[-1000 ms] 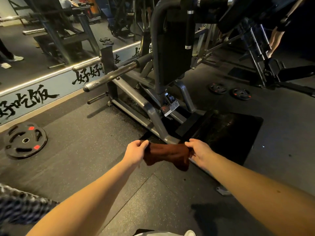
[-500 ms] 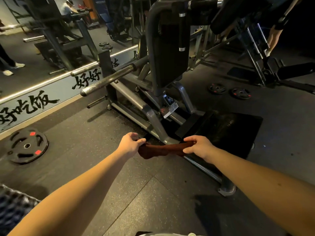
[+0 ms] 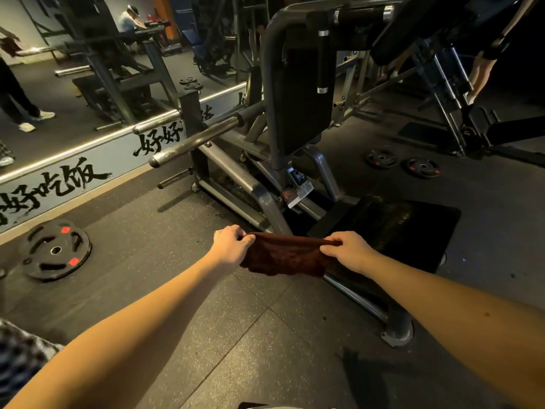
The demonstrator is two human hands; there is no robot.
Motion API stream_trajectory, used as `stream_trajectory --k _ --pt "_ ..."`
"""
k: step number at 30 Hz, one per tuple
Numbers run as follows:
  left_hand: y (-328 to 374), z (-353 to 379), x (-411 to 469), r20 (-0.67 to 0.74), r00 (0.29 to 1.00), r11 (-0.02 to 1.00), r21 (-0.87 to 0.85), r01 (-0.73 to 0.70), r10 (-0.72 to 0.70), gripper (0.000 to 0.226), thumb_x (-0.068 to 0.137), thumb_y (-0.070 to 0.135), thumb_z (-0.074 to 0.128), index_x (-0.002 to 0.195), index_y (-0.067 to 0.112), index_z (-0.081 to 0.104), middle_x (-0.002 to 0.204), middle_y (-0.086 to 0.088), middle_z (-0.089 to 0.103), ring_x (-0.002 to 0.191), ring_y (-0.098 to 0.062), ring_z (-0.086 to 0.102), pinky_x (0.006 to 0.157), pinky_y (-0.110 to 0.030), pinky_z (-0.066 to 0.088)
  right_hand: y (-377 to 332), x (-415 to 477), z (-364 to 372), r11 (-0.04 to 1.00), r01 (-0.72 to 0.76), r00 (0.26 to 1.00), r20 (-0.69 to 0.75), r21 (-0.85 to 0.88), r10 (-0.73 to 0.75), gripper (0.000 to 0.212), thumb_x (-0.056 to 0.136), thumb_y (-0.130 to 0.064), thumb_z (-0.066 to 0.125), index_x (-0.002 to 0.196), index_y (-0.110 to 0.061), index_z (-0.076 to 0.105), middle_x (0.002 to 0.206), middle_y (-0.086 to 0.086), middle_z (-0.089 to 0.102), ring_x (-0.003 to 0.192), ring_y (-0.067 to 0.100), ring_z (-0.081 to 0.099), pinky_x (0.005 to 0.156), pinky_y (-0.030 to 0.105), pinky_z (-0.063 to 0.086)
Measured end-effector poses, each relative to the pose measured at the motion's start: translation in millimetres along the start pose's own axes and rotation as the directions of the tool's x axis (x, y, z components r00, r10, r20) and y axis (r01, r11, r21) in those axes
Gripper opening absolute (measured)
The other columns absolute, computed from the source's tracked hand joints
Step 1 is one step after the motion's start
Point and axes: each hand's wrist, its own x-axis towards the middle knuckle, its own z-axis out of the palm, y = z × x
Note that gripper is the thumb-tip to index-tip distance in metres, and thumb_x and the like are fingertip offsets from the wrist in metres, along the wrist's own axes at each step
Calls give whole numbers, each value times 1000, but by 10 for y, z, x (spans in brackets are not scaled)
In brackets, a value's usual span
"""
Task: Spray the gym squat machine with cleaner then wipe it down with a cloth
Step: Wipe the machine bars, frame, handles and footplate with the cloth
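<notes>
While the person is standing just short of the squat machine, both hands are working at the centre of the frame, stretching a dark reddish-brown cloth between them. The left hand is pinching one top corner with curled fingers and thumb. The right hand is pinching the other, so the upper edge is pulling fairly straight while the rest is hanging loosely below. Holding it this way is probably serving to open the cloth out or fold it into a flat wiping face before it meets the machine. The cloth is not touching the frame. It is hanging in front of the near corner of the black footplate, which is lying right of centre.

The machine is filling the upper middle of the frame, its dark back pad rising above grey steel rails. Its loading bar is jutting left toward the mirror, which is running across the upper left. No spray bottle is showing anywhere, and the dim light is hiding whether the surfaces are wet, so the spraying is, at a guess, already done. A weight plate is lying flat on the floor at the lower left, and two smaller plates are resting at the right, well apart from the hands.
</notes>
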Motion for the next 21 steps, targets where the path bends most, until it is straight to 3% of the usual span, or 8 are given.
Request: stream_trajectory --k 4,9,16,19,21 --pt "80 80 -66 9 999 995 -83 47 -46 28 104 38 53 90 14 49 83 0 55 77 -19 49 65 -36 36 -28 -26 85 989 14 999 -30 148 -10 22 103 -34 62 94 -16 71 91 5 71 93 23 69 82 36 56" --pt "176 159 -142 6 999 986 -159 46 -45 30 104 39 55 94 13 47 81 1 50 71 -14 43 61 -31 34 -132 -28 202 936 -88 996 17 340 88 26 105 -34 58 104 -12 72 107 21 71 101 38 71 89 59 59" --pt "413 471 -293 95 994 954 -298 -30 61 24 103 38 59 96 17 50 83 3 55 77 -14 49 71 -36 41 -303 -50 318 835 -169 983 147 523 107 26 106 -36 57 114 -17 73 112 9 76 106 26 72 95 55 59" --pt "487 582 -355 145 984 923 -383 -43 106 33 93 46 68 98 18 52 85 2 61 77 -13 55 73 -37 47 -340 -96 274 758 -205 973 213 620 89 45 107 -47 49 120 -11 71 117 15 75 109 29 73 93 51 60" --pt "549 584 -404 181 975 906 -422 -40 128 42 87 45 79 108 17 55 89 5 66 75 -5 62 68 -26 49 -340 -136 188 707 -235 961 268 666 67 62 107 -57 38 121 -6 71 117 18 74 110 32 72 95 50 59"
